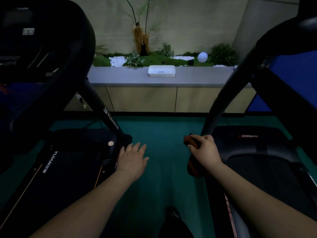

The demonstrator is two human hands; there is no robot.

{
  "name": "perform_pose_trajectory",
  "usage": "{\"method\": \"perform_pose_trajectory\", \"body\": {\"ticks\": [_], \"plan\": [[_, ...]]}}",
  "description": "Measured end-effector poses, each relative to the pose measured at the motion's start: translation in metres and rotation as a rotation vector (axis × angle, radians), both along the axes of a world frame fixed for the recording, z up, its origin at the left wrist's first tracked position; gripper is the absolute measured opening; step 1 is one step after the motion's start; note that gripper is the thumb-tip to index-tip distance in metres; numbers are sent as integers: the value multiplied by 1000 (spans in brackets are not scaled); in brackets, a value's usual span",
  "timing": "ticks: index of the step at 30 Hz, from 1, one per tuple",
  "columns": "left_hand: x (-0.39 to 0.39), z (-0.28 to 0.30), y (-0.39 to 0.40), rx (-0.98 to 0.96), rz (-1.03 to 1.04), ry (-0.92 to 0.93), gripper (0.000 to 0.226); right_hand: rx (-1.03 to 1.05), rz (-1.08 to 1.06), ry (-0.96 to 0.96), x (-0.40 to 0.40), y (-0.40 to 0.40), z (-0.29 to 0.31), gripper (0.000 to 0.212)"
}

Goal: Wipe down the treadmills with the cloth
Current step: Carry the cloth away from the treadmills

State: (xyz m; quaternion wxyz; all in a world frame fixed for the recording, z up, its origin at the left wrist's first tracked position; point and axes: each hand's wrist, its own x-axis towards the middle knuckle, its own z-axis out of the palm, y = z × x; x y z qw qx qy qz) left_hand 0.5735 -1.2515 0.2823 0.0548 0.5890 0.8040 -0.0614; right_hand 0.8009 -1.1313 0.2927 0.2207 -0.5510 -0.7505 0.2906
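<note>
Green floor [159, 134] separates two treadmills; left hand [133, 156] fingers spread, right hand [205, 150] fingers clutching cloth [192, 143].

Both your arms extend forward; your left hand [133, 156] is flat with fingers spread, your right hand [205, 148] curled closed, gripping.

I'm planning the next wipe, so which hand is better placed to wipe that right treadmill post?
Probably the right hand: it grips the cloth right beside the right treadmill's post. The left hand is open, near the other treadmill.
</note>
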Motion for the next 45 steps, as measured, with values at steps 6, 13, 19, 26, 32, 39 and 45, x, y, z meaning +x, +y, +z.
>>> {"method": "perform_pose_trajectory", "body": {"ticks": [6, 13, 19, 26, 32, 39, 45], "plan": [[-47, 1, 117, -15, 50, -34, 57, -31, 13, 9, -45, 120, 0, 46], [-93, 3, 227, -28, 74, -28, 55, -15, 27, 2, -92, 240, 11, 42], [-146, -8, 319, -73, 59, -69, 51, -27, -8, 11, -142, 331, 1, 42], [-227, -18, 446, -56, 32, -167, 55, -50, -42, -11, -208, 438, -6, 42], [-282, -13, 552, -34, -34, -124, 55, -57, -101, 19, -255, 528, -2, 43], [-321, -28, 657, 24, -16, -183, 54, -68, -92, 47, -300, 639, -19, 45], [-357, -42, 756, 29, 46, -147, 53, -76, -42, 64, -342, 759, -29, 47]]}}
